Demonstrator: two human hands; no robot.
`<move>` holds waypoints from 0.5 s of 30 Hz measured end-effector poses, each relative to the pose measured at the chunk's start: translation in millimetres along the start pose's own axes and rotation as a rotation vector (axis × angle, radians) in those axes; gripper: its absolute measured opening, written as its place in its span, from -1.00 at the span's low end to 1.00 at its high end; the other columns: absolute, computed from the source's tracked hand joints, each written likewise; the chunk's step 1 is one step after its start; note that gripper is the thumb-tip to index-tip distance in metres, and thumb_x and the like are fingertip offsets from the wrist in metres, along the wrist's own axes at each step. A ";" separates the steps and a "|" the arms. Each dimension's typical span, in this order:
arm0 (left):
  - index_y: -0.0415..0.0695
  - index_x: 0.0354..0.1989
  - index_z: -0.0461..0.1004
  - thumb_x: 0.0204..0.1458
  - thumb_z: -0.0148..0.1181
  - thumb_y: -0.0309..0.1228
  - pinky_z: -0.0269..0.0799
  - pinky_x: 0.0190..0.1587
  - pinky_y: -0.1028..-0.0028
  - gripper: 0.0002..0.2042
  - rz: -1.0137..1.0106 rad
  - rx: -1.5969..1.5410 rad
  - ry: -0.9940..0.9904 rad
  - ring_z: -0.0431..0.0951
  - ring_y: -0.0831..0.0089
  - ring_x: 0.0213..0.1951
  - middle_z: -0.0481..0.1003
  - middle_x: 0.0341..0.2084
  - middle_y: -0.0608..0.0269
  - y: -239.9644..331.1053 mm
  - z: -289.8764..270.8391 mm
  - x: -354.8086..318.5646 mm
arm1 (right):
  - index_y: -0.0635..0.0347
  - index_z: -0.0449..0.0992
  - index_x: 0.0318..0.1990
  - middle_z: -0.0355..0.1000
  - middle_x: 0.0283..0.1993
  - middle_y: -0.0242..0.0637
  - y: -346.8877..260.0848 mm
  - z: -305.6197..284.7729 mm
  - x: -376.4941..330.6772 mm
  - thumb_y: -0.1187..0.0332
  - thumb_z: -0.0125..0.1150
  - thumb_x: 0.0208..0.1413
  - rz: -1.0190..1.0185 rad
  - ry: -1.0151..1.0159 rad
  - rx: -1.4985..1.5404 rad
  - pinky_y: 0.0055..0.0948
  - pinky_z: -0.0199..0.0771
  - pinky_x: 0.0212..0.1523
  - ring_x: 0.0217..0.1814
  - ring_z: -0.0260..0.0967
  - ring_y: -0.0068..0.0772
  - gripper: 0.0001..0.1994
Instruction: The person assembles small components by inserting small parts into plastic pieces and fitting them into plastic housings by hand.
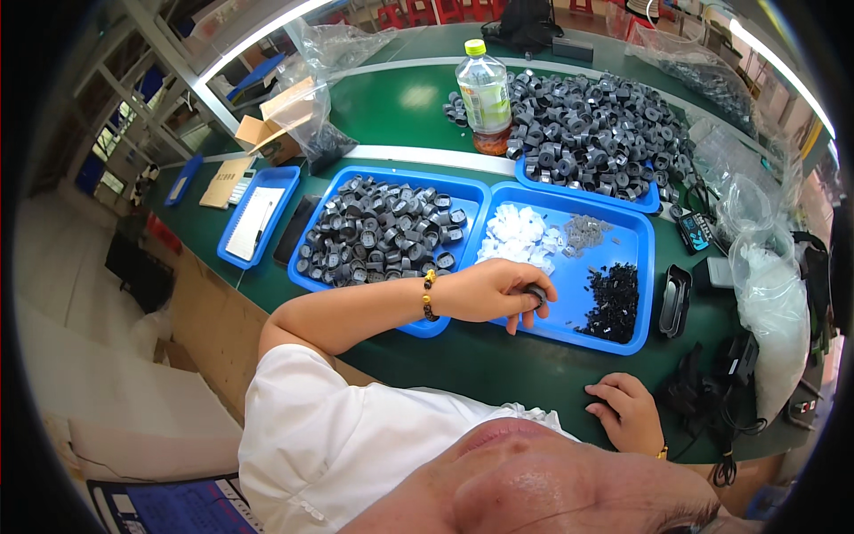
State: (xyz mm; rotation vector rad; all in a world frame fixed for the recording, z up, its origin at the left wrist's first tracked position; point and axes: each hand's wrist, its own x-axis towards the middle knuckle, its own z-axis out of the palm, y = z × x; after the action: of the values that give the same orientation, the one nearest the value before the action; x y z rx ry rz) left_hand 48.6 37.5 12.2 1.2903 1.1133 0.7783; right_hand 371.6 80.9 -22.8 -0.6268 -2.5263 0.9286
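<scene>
My left hand (487, 292) reaches across over the near edge of a blue tray (628, 233), its fingers closed on a small dark grey round cap (535, 295). In that tray lie a heap of white plastic pieces (514, 230), a patch of tiny grey parts (585, 231) and a pile of small black parts (616, 301). My forearm crosses a second blue tray (477, 194), filled with dark grey round caps (369, 230). On the green table's near edge, to the right, my right hand (628, 413) rests with its fingers loosely bent and nothing visible in them.
Behind stands a bottle with a yellow-green lid (485, 98), beside a large heap of grey caps (596, 129). A small blue tray (277, 182) with paper and a pen sits left. On the right are a black case (675, 301), cables and a clear plastic bag (772, 311).
</scene>
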 end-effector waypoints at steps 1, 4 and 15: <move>-0.29 -0.01 0.39 0.21 -0.06 -0.57 0.50 -0.37 0.55 -0.78 -0.004 -0.053 0.015 0.54 0.55 -0.37 0.52 -0.26 0.17 0.9 0.4 -1.3 | 0.22 0.58 -0.25 0.45 -0.24 -0.20 -0.1 -0.2 0.3 0.42 0.38 -0.15 -0.003 0.004 -0.001 -0.30 0.43 -0.20 -0.21 0.42 -0.13 -0.75; -0.29 -0.03 0.40 0.22 -0.07 -0.55 0.50 -0.39 0.56 -0.80 0.003 -0.018 0.019 0.54 0.56 -0.37 0.51 -0.29 0.19 -1.7 -3.4 -5.7 | 0.23 0.58 -0.25 0.45 -0.25 -0.20 -0.3 -0.3 0.7 0.42 0.38 -0.15 0.002 0.000 -0.003 -0.30 0.44 -0.21 -0.22 0.42 -0.13 -0.76; -0.21 -0.04 0.45 0.20 -0.09 -0.59 0.48 -0.34 0.61 -0.77 -0.030 0.041 -0.083 0.52 0.60 -0.33 0.50 -0.26 0.25 13.0 -7.5 -23.4 | 0.22 0.58 -0.26 0.45 -0.26 -0.21 0.1 0.4 -0.3 0.41 0.39 -0.14 -0.003 0.009 -0.016 -0.30 0.44 -0.20 -0.22 0.42 -0.13 -0.76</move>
State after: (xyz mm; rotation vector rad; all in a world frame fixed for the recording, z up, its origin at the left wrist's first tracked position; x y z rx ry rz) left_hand 35.9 20.4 30.1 1.3258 1.0850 0.6767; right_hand 371.6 80.6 -23.2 -0.6307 -2.5286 0.9039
